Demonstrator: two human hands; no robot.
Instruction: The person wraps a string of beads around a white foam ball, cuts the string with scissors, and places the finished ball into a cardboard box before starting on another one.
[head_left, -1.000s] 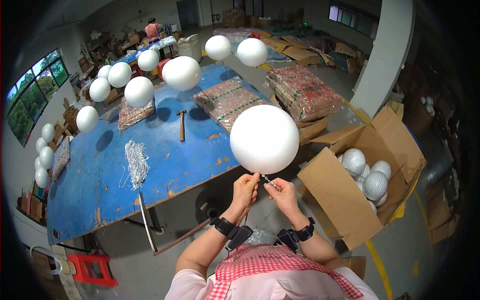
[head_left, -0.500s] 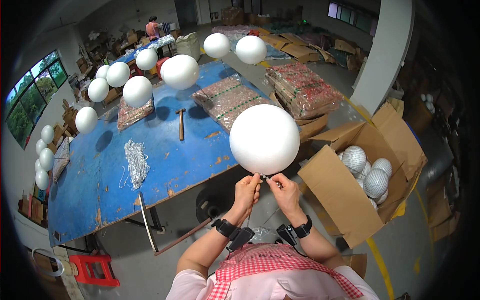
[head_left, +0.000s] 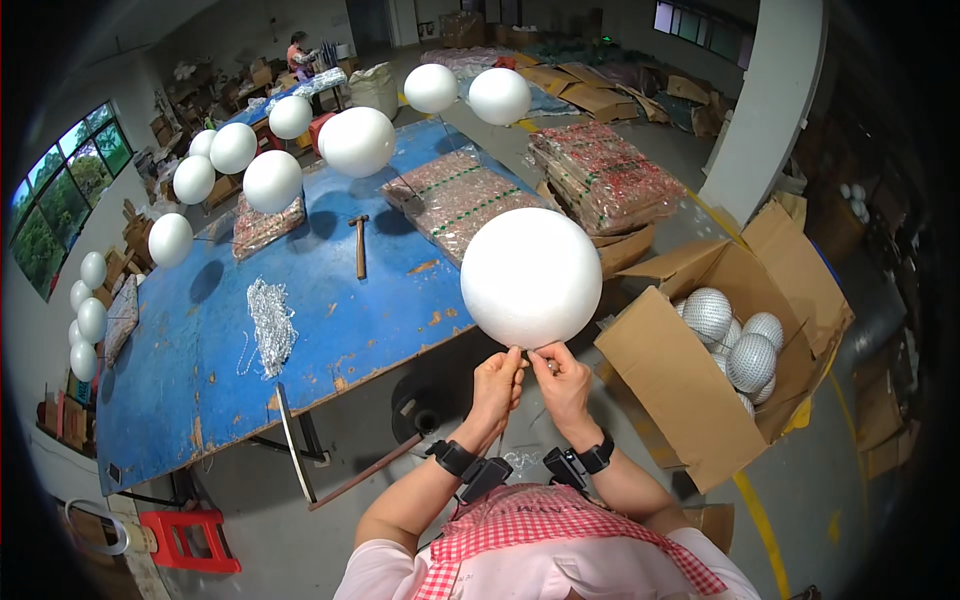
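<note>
A large smooth white foam ball (head_left: 531, 278) is right above my two hands, in front of the table edge. My left hand (head_left: 495, 388) is closed at the ball's underside, around what looks like a thin stick that runs down below the fist. Beside it, my right hand (head_left: 563, 388) pinches at the bottom of the ball, its fingertips close to the left ones. Whatever small piece lies between the right fingertips is hidden. A bundle of silver sequin string (head_left: 271, 325) and a hammer (head_left: 359, 246) lie on the blue table (head_left: 330, 330).
Several white balls (head_left: 272, 181) stand on thin rods around the table. An open cardboard box (head_left: 680, 385) at the right holds silver-covered balls (head_left: 750, 362). Wrapped packs (head_left: 605, 180) are stacked behind it. A red stool (head_left: 190, 540) is lower left; another person (head_left: 300, 55) is far back.
My right fingers have closed in tighter under the ball, and the thin rod seen below that hand no longer shows. The ball stays nearly in place.
</note>
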